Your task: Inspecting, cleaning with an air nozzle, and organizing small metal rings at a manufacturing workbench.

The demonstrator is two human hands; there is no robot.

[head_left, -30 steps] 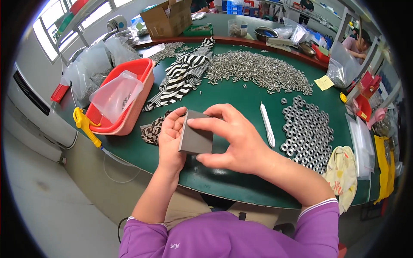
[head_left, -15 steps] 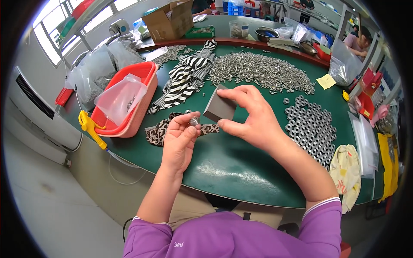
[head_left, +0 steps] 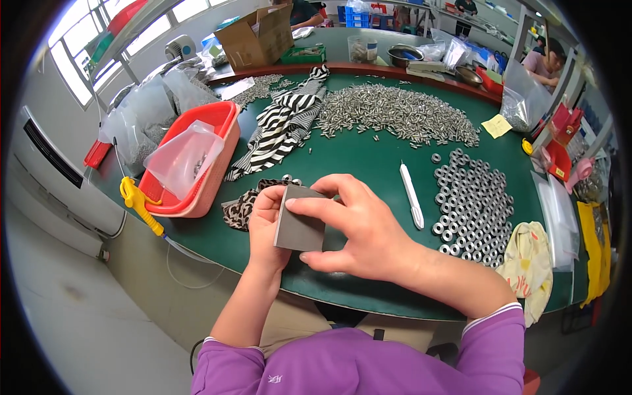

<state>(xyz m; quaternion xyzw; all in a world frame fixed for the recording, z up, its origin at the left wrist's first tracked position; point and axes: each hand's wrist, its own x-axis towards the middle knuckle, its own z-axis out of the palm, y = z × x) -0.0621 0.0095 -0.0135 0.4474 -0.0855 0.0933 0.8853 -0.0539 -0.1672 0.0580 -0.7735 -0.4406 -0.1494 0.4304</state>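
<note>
Both hands are up close together over the near edge of the green bench [head_left: 355, 164]. The right hand [head_left: 359, 230] has a flat grey block [head_left: 299, 227] in its grip, with the fingers curled over the top edge and the thumb under the bottom edge. The left hand [head_left: 266, 227] is pressed against the left side of the block with its fingers bent; whether it pinches a small part there cannot be told, since the block hides that spot. The block is held just above a spotted cloth [head_left: 240, 207] that lies on the bench. To the right sits a big bunch of metal rings [head_left: 471, 204], many still lying loose, and farther back a long heap of small metal pins [head_left: 395, 115]. A white pen-like tool [head_left: 413, 196] lies untouched between the hands and the rings. A red basket [head_left: 217, 128] at the left holds a clear bag [head_left: 181, 158] with only a few bits inside. So the work looks early on: most parts are still waiting in their piles.
</note>
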